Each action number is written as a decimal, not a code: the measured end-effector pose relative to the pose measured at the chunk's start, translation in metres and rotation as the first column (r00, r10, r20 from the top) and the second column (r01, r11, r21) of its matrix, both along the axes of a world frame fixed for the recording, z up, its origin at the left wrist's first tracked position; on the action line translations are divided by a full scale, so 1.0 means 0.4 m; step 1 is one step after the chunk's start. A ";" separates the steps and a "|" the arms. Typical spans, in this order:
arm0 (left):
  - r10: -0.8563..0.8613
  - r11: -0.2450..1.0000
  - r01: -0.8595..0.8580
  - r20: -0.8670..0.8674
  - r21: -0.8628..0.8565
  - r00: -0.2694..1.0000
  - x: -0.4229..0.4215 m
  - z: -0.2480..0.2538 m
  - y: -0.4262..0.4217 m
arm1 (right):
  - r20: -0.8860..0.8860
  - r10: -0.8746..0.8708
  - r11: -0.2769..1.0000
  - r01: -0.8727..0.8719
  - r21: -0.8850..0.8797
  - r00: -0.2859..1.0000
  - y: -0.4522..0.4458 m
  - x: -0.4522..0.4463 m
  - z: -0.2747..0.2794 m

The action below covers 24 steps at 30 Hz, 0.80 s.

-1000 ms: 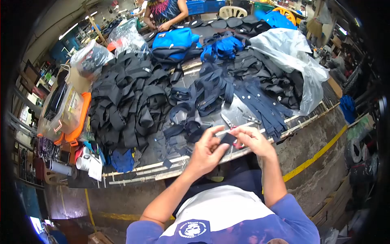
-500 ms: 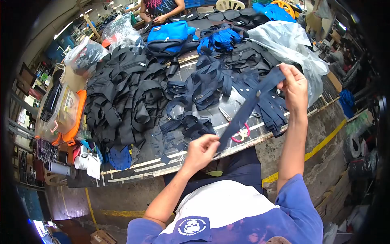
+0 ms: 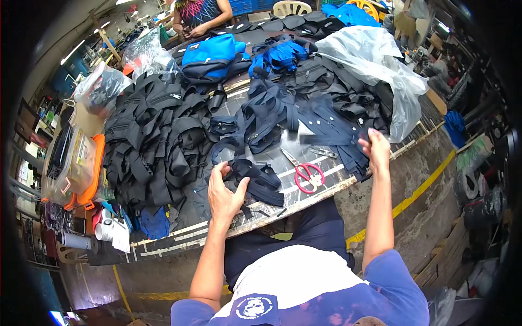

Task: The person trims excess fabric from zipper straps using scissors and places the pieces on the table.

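My left hand (image 3: 225, 195), thumb and fingers apart, is at the near edge of a small heap of dark strips (image 3: 266, 191); no grip on a strip is visible. On the right, my right hand (image 3: 376, 151) is raised with loosely parted fingers, slightly blurred, holding nothing visible. It is beside a layered stack of navy strips with round snaps (image 3: 331, 126). Red-handled scissors (image 3: 309, 178) lie between my hands, blades pointing away. A tangled pile of navy zippered strips (image 3: 266, 117) lies beyond them.
A large heap of black strips (image 3: 157, 141) covers the left side. Behind are a blue bag (image 3: 207, 57) and clear plastic (image 3: 375, 60). A plastic box with an orange rim (image 3: 97, 174) stands far left. Another person (image 3: 201, 16) works across the table (image 3: 185, 237).
The long dark strip once stretched between my hands is no longer held between them. My left hand has moved left to the small heap; my right hand has come down. The scissors are fully visible.
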<state>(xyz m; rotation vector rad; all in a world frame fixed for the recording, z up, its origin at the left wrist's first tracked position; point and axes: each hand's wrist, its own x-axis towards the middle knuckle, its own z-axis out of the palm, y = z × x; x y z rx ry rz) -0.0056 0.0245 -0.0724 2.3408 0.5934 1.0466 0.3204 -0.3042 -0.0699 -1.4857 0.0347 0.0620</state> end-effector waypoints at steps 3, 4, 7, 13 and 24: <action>-0.057 0.988 0.045 -0.073 -0.151 0.996 0.007 0.052 -0.032 | 0.013 0.107 0.970 -0.108 0.219 0.994 0.048 -0.019 0.121; -0.059 0.988 0.048 -0.070 -0.146 0.996 0.017 0.038 -0.025 | 0.078 0.182 0.925 -0.197 0.324 0.980 0.074 -0.002 0.163; -0.140 0.986 0.151 -0.134 0.077 0.981 0.042 -0.049 0.025 | 0.139 0.287 0.866 -0.318 0.386 0.948 0.161 0.061 0.250; -0.196 0.840 0.184 0.031 -0.511 0.980 0.035 0.083 0.165 | 0.346 0.353 0.691 -0.491 0.530 0.869 0.217 0.159 0.320; -0.399 0.444 0.243 0.053 -0.863 0.916 -0.141 0.150 0.291 | -0.146 0.123 0.867 -0.178 -0.465 0.982 -0.135 0.021 -0.201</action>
